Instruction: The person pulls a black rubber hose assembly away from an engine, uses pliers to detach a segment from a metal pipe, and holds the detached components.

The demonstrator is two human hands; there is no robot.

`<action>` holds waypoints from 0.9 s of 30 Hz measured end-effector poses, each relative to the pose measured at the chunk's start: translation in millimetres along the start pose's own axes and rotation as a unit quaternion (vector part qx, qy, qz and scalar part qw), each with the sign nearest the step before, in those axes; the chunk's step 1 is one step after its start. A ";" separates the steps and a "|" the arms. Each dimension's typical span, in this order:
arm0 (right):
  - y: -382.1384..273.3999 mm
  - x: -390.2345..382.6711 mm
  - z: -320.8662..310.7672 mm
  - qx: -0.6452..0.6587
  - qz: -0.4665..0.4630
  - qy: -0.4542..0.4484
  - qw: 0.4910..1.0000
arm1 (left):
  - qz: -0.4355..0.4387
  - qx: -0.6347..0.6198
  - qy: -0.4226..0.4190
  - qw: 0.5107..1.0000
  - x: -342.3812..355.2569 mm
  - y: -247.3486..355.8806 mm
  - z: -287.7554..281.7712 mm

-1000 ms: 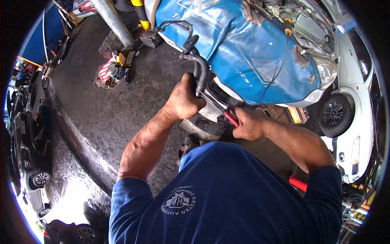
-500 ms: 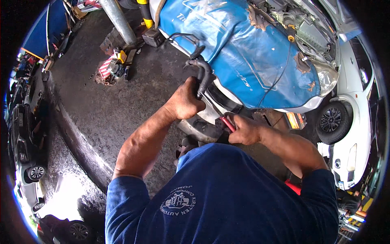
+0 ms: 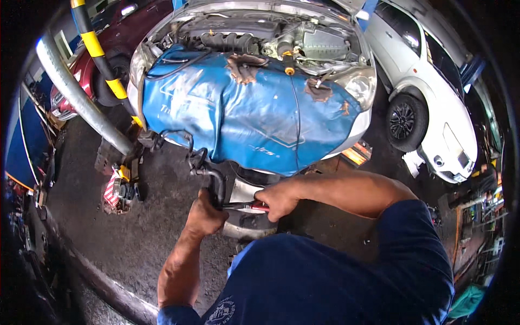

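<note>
My left hand [image 3: 205, 216] grips a bent black hose [image 3: 215, 179], which has more looped tubing attached at its upper end. My right hand [image 3: 279, 199] is closed round the red handle [image 3: 259, 206] of a metal hand tool, whose narrow front reaches the hose beside my left thumb; the exact tip is hard to make out. Behind both hands, a blue cover [image 3: 254, 119] with worn brown patches drapes over the front of a car with its hood raised. A pale curved part [image 3: 246, 231] lies below the tool.
The engine bay [image 3: 325, 43] holds a yellow-and-black cylindrical lamp or tool [image 3: 287, 59] with a cord. At left stand a metal pole [image 3: 81, 92] and a striped post [image 3: 92, 43], with a clutter of boxes [image 3: 116, 189] on the floor. A white car [image 3: 449, 135] is at right.
The view has tilted up and turned, showing more of both cars. Both hands appear lower, still holding hose and tool, and the tool now lies more nearly horizontal.
</note>
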State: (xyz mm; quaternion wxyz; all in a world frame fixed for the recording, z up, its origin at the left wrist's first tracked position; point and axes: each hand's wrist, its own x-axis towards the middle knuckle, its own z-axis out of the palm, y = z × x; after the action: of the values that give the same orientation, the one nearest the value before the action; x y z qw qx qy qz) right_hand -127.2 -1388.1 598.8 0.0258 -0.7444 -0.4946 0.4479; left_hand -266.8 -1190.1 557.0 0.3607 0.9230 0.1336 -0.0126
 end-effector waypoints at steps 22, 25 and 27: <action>-19.0 -14.4 16.4 0.154 0.050 -0.008 0.987 | -0.065 0.041 0.127 0.989 0.9 31.9 -12.9; -9.8 -14.3 29.3 0.227 0.017 -0.018 0.974 | -0.067 0.004 0.116 0.991 -1.9 29.6 -17.8; -7.0 -9.8 36.7 0.310 -0.005 -0.028 0.950 | -0.063 -0.015 0.108 0.992 -1.8 23.0 -18.5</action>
State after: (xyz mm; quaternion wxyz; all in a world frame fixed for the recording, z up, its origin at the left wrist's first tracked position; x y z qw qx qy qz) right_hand -158.6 -1406.9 586.6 0.2433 -0.6846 -0.3355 0.5997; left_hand -264.0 -1194.3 586.1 0.3562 0.9033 0.2295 0.0666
